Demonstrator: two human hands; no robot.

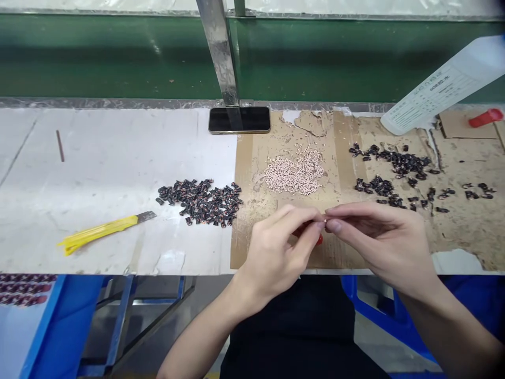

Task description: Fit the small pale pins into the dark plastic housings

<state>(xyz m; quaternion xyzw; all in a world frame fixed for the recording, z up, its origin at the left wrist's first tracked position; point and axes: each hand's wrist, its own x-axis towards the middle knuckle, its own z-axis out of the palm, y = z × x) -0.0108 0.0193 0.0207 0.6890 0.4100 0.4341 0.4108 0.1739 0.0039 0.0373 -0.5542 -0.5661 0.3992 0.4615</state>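
My left hand (282, 245) and my right hand (381, 237) meet at the fingertips above the front of the cardboard. Both pinch at the same spot, where a tiny part shows too small to name. Under my left fingers a bit of a red object (319, 240) peeks out, mostly hidden. Just beyond the hands lies a pile of tiny copper-coloured pieces (294, 172). Small black parts with coppery spots (201, 201) are heaped to the left. More black parts (406, 162) lie scattered on the right side of the cardboard (252, 210).
A phone (239, 120) lies at the foot of a metal post (221, 52). A yellow-handled blade tool (106, 230) and a thin brown stick (60, 146) rest at left. A tilted translucent bottle (445, 87) and red cap (486, 118) occupy the back right. A blue tray (59, 326) stands below.
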